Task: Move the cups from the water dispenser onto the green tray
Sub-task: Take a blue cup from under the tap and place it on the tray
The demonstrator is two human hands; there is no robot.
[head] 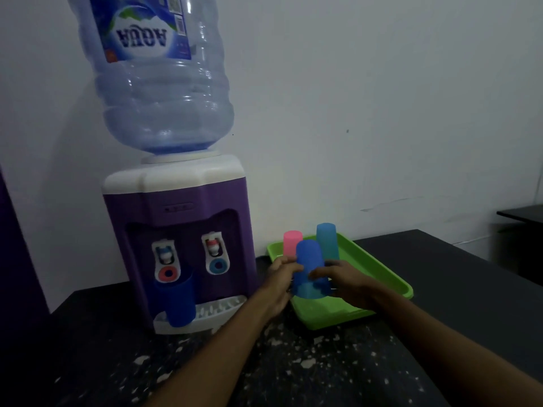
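Cups (311,268) beside "AQUA"-labelled water dispenser (179,245)

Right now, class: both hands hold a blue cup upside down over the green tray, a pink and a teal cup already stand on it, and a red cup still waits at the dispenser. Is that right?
One detail is wrong. The head view shows the cup at the water dispenser is dark blue, not red. Otherwise correct: both hands, left and right, hold the blue cup upside down over the green tray, behind it the pink cup and teal cup.
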